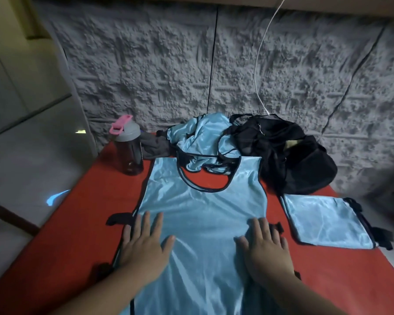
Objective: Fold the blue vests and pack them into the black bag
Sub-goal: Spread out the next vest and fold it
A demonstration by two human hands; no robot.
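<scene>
1. So, closest to the camera: both hands lie flat with the fingers straight and a bit spread. They press on a blue vest (200, 214) and grip nothing. The left hand (146, 244) sits near the vest's left edge and the right hand (265, 248) near its right edge.
2. That vest is spread out flat on the red table (77, 235), neck hole pointing away. Black trim runs round it and short black straps stick out at both sides. Its near end runs off the bottom of the frame.
3. To the right, apart from the spread vest, a folded vest (325, 220) lies as a neat rectangle close to the table's right edge. Red surface shows between the two.
4. The left part of the table is bare red cloth right up to the left edge. Pale floor (32, 169) shows beyond that edge.
5. Further back on the left stands a dark bottle (129, 146) with a grey lid and a pink loop. It's upright, just beside the vest's far left corner.
6. Behind the neck hole there's a crumpled pile of vests (200, 137), overlapping the far edge of the spread one. Some grey cloth (155, 146) lies between the pile and the bottle.
7. The black bag (291, 155) sits at the far right, slumped, touching the pile.
8. Right behind the table is a rough grey wall (168, 64). A white cable (259, 64) hangs down it toward the bag.
</scene>
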